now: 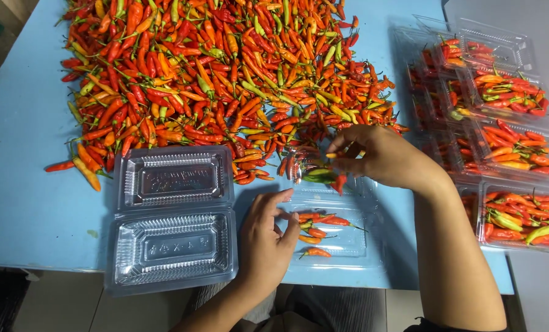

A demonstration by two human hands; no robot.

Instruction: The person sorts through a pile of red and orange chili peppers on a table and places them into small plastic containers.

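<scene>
A big heap of small red, orange and green chili peppers (213, 80) covers the far part of a light blue table (22, 141). My right hand (379, 157) is closed on a few chilies (323, 175), held just above an open clear plastic clamshell box (348, 246) that has several chilies in its tray. My left hand (268, 237) rests flat on the left edge of that box, fingers spread, holding nothing.
A second open clear clamshell box (173, 218), with nothing in it, lies at the near left. Several filled clear boxes of chilies (508, 147) are lined up on the right. The table's near edge runs just below the boxes.
</scene>
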